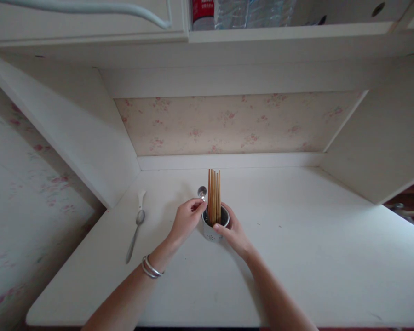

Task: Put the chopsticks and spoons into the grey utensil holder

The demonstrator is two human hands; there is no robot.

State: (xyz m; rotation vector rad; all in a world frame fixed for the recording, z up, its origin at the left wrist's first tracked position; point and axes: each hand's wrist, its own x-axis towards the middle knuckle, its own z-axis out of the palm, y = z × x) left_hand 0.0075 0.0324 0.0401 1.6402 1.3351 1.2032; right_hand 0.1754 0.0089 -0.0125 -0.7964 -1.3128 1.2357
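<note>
A white utensil holder [212, 235] with small holes in its side stands on the white desk. Several wooden chopsticks [214, 195] rise out of it in a bundle. My right hand [235, 232] is wrapped round the holder's right side, its thumb over the near rim. My left hand [188, 218] pinches the handle of a metal spoon [202, 191] at the holder's left rim. The spoon's bowl points up, and the lower end of its handle is hidden by my fingers and the rim.
Left on the desk [296, 266] lie a metal spoon [135, 239] and a white spoon [141, 197], one behind the other. Side panels [65, 119] flank the desk. Overhead is a shelf [279, 34] with plastic bottles [248, 14] and a red-labelled container [203, 14].
</note>
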